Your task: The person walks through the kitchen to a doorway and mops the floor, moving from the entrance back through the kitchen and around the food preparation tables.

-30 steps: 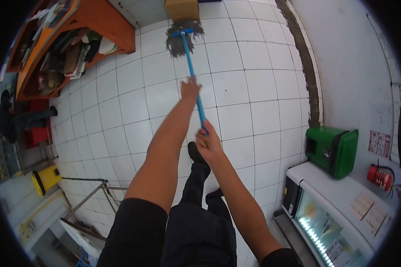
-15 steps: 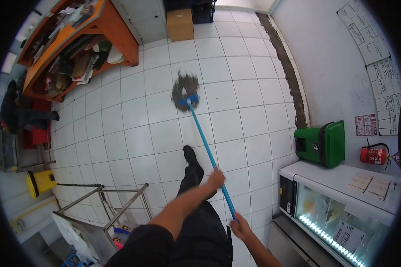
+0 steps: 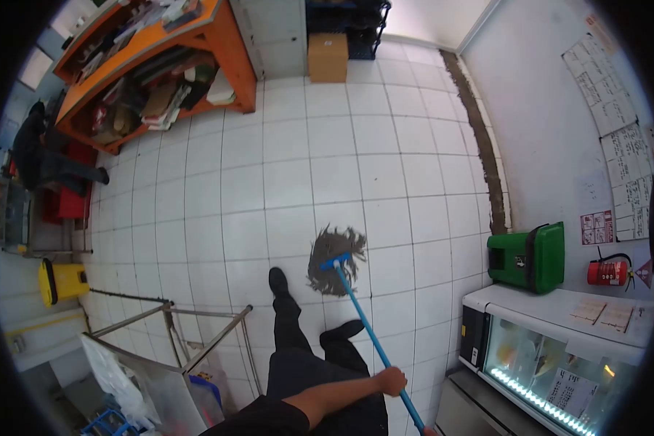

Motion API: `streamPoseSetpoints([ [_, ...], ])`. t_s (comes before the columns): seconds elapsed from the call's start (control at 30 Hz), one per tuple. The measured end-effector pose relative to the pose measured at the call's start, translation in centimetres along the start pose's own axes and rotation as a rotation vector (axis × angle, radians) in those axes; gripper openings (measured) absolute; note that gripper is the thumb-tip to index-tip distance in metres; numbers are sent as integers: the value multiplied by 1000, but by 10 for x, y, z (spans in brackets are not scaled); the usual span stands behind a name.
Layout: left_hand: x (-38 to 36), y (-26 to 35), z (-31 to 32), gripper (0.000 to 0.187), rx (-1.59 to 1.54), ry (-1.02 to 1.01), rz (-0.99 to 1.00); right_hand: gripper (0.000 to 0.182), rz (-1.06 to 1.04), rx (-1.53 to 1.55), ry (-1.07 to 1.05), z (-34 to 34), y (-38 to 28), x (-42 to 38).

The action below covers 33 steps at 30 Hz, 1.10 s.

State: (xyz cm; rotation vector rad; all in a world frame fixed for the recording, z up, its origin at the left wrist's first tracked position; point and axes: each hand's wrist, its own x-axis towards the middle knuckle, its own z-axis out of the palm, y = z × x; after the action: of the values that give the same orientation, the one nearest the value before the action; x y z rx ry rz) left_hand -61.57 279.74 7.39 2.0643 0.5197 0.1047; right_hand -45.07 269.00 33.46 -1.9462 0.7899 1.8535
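Note:
A mop with a blue handle (image 3: 367, 330) rests its grey string head (image 3: 333, 258) on the white tiled floor, just ahead of my left shoe (image 3: 277, 280). My left hand (image 3: 392, 380) is wrapped around the handle low in the view, with the forearm reaching in from the bottom left. Only a sliver of my right hand (image 3: 429, 432) shows at the bottom edge, where the handle's end runs out of sight. My legs in black trousers (image 3: 305, 349) stand beside the handle.
A green bin (image 3: 530, 256) and a red fire extinguisher (image 3: 607, 272) stand by the right wall above a lit display fridge (image 3: 552, 349). A metal trolley frame (image 3: 189, 334) and yellow bucket (image 3: 62, 280) are at left. An orange shelf unit (image 3: 160, 65), a cardboard box (image 3: 328, 57) and a seated person (image 3: 40, 156) lie farther off.
The mop head has been pulled back across the tiles from near the cardboard box to just in front of my feet. Both hands have dropped toward the bottom of the view.

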Motion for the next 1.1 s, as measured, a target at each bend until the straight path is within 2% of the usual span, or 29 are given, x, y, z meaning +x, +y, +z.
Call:
streamPoseSetpoints([
  [0.07,-16,-37,-11,16,23,51,2,31,58,63,-50,17,4,35],
  [0.1,-30,-59,-25,15,48,48,-6,37,59,63,-81,47,6,43],
  [0.13,-45,-83,-39,15,67,44,-7,31,80,133,-165,61,14,65],
  [0.2,-79,-135,-82,15,116,56,-31,26,86,126,-109,153,16,72],
  [0.23,-97,-164,-108,15,145,73,-58,20,160,112,-267,180,10,83],
  [0.33,-135,-263,-191,13,275,228,-45,22,142,179,-481,313,-11,110],
  [0.37,-144,-297,-224,12,286,288,-68,22,138,217,-518,358,-25,120],
  [0.4,-151,-332,-258,11,341,364,-88,22,39,184,-483,407,-39,131],
  [0.43,-156,-370,-286,7,364,429,-169,22,-58,136,-575,445,-55,154],
  [0.47,-165,-396,-320,8,460,479,-257,22,-42,130,-675,491,-74,163],
  [0.5,-173,-421,-351,28,571,379,-385,20,-31,139,-705,537,-89,170],
  [0.53,-180,-468,-362,45,535,404,-479,19,-12,170,-749,579,-101,187],
  [0.6,-199,-489,-430,58,603,160,-688,16,57,261,-816,652,-117,210],
  [0.63,-202,-488,-447,53,642,116,-795,15,62,263,-891,680,-120,226],
  [0.7,-207,-485,-481,42,725,-3,-1004,18,-3,305,-810,729,-106,225],
  [0.77,-220,-503,-468,27,858,15,-997,20,-125,218,-839,736,-80,240],
  [0.8,-227,-491,-463,31,858,-69,-979,21,-203,195,-758,731,-62,246],
  [0.87,-229,-476,-425,31,831,-169,-860,22,-200,89,-810,676,-36,259],
  [0.93,-212,-488,-339,27,752,-150,-821,24,-147,35,-721,602,-24,253],
  [0.97,-203,-455,-316,32,714,-303,-684,25,-121,35,-734,554,-18,257],
  [1.03,-181,-380,-258,34,538,-314,-588,25,-156,15,-625,446,-1,263],
  [1.07,-168,-331,-235,30,444,-322,-560,25,-113,-22,-548,401,-1,228],
  [1.1,-152,-310,-171,24,428,-182,-512,25,-127,-44,-479,329,10,248],
])
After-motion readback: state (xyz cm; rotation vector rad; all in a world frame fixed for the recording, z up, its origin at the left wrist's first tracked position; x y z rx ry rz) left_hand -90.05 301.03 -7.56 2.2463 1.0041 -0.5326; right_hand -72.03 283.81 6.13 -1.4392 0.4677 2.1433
